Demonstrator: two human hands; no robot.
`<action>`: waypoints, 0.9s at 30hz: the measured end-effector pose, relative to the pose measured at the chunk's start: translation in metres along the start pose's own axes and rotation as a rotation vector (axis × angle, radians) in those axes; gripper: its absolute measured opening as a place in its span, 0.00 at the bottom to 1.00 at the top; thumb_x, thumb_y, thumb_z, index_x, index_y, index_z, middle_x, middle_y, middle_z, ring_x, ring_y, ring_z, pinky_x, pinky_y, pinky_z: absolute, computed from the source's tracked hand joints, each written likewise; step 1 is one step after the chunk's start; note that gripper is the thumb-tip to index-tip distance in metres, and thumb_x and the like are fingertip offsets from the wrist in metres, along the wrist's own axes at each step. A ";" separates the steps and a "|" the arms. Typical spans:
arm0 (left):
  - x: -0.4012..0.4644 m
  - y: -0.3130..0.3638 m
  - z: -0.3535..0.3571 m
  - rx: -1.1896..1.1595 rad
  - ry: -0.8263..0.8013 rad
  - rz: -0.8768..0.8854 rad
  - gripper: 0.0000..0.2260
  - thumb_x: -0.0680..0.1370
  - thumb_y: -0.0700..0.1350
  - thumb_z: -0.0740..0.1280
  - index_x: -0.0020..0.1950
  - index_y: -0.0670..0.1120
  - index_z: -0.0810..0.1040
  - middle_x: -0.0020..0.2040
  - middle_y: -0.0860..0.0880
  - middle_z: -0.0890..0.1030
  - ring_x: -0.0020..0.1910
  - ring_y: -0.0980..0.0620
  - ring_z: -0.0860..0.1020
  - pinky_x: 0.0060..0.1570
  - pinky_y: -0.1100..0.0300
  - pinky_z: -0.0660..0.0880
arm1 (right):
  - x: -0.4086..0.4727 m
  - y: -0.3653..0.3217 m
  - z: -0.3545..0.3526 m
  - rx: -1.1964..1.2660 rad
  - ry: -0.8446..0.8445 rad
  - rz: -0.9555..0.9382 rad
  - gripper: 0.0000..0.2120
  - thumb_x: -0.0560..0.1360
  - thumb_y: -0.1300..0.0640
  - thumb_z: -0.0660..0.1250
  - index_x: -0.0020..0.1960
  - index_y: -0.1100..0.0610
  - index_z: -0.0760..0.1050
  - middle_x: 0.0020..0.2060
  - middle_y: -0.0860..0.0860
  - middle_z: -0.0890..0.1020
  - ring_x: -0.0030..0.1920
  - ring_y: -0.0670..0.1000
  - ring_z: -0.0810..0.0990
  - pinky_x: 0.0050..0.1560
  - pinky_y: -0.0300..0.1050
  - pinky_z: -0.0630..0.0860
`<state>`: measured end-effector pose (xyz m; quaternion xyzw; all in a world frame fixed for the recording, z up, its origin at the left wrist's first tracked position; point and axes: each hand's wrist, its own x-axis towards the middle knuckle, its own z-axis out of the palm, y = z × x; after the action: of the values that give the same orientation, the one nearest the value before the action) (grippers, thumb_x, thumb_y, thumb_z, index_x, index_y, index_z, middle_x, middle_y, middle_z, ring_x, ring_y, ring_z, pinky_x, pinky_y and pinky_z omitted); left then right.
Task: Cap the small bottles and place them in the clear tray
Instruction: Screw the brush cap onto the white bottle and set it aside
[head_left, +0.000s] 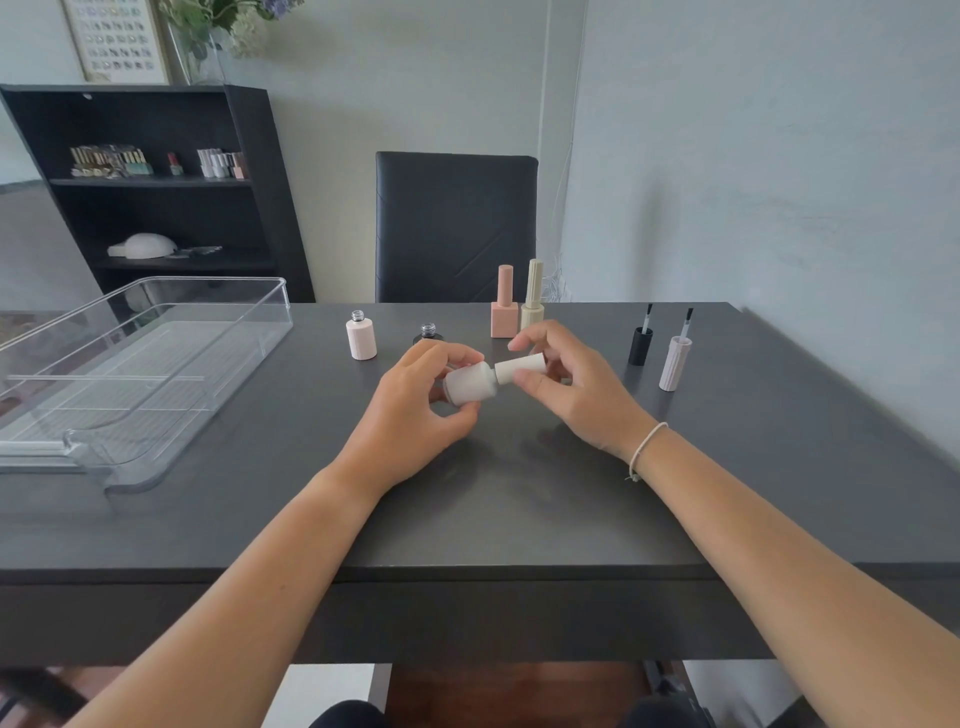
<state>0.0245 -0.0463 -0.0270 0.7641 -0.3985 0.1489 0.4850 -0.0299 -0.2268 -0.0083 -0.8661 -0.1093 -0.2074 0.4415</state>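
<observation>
At frame centre, left hand (415, 402) grips a small white bottle (470, 383) lying sideways; right hand (563, 382) pinches its white cylindrical cap (519, 368), axis pointing right.

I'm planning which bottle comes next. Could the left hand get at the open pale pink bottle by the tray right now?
Probably not yet: the left hand is holding the white bottle while the right hand fits its cap. Otherwise the path looks free; bare table lies between it and the pale pink bottle.

Two capped bottles standing, pink (504, 305) and cream (533, 300), two uncapped bottles, pale pink (361, 336) and dark (428, 332), one white bottle (470, 383) in hand, two brush caps upright, black (640, 343) and lilac (675, 361), one clear tray (218, 332)
</observation>
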 end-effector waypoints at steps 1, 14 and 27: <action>0.000 0.000 0.000 0.002 0.000 0.001 0.15 0.69 0.36 0.70 0.53 0.50 0.76 0.51 0.55 0.76 0.47 0.57 0.75 0.48 0.68 0.75 | 0.000 0.001 0.000 -0.007 0.003 -0.010 0.04 0.75 0.61 0.64 0.50 0.58 0.71 0.34 0.55 0.73 0.32 0.47 0.66 0.34 0.34 0.65; 0.000 -0.002 0.001 0.011 0.002 -0.002 0.15 0.69 0.36 0.70 0.53 0.48 0.76 0.51 0.53 0.76 0.48 0.57 0.74 0.48 0.68 0.75 | 0.003 0.006 0.001 -0.079 0.058 0.004 0.11 0.76 0.52 0.62 0.42 0.60 0.73 0.29 0.47 0.71 0.29 0.44 0.67 0.34 0.32 0.65; 0.000 -0.002 0.001 -0.001 0.005 -0.003 0.15 0.69 0.36 0.70 0.53 0.49 0.76 0.51 0.55 0.75 0.47 0.57 0.74 0.48 0.69 0.75 | 0.002 0.006 -0.001 -0.051 0.079 0.012 0.17 0.75 0.46 0.60 0.43 0.61 0.74 0.29 0.51 0.72 0.29 0.43 0.67 0.35 0.37 0.66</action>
<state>0.0261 -0.0470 -0.0289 0.7639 -0.3962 0.1501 0.4868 -0.0264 -0.2311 -0.0109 -0.8688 -0.0812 -0.2414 0.4246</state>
